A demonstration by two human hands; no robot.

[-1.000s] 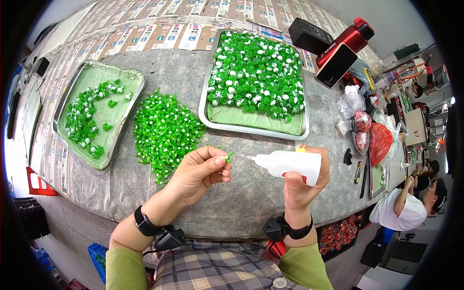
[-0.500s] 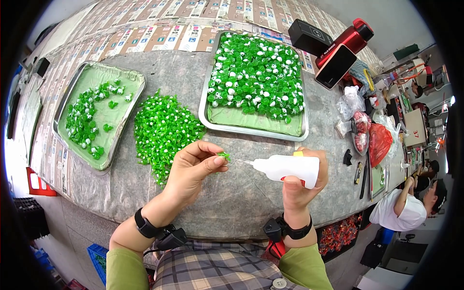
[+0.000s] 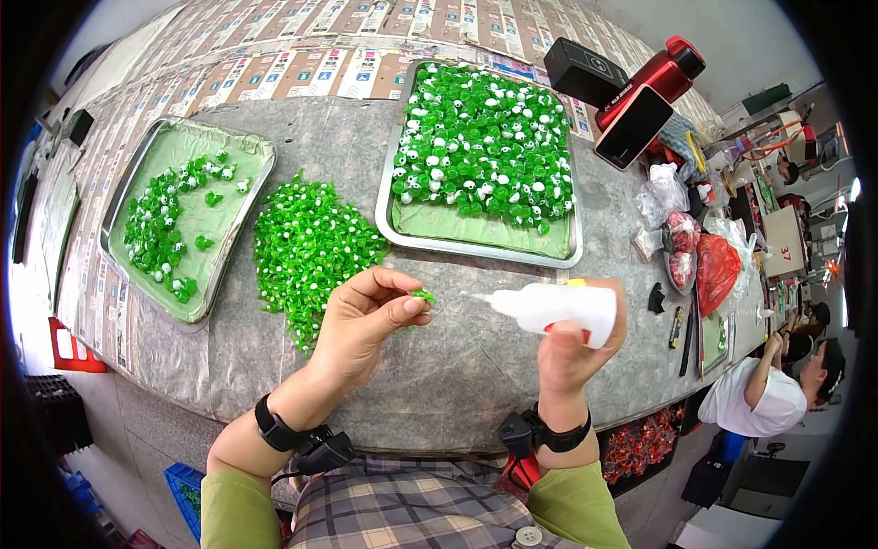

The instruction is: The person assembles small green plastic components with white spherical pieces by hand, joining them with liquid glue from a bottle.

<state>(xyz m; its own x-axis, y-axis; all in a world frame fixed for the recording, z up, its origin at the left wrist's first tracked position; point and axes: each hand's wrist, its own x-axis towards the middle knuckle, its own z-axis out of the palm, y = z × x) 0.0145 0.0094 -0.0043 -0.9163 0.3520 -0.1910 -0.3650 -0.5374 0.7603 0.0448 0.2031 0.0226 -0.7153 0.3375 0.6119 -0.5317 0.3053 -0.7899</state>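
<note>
Between the thumb and fingertips of my left hand (image 3: pixel 364 320) is pinched a small green plastic piece (image 3: pixel 422 296). My right hand (image 3: pixel 578 352) is wrapped round a white squeeze bottle (image 3: pixel 558 311), tilted with its thin nozzle pointing left toward the piece. A gap separates the nozzle tip from the piece. Just beyond my left hand lies a loose heap of small green pieces with white spots (image 3: pixel 315 242). Past both hands a metal tray (image 3: pixel 476 252) holds many green pieces with white, eye-like parts. Another lined tray (image 3: pixel 233 151), at the left, carries fewer of them.
Grey sheeting (image 3: pixel 439 384) covers the near table. At the far right stand a black box (image 3: pixel 585 71), a red bottle (image 3: pixel 663 78) and a phone (image 3: pixel 634 126). Plastic bags (image 3: pixel 720 267) and a cutter knife (image 3: pixel 677 328) lie at the right. A person in white (image 3: pixel 754 393) sits beyond.
My right hand has drawn the squeeze bottle a little to the right, so its nozzle has pulled away from the green piece. My left hand has stayed in place.
</note>
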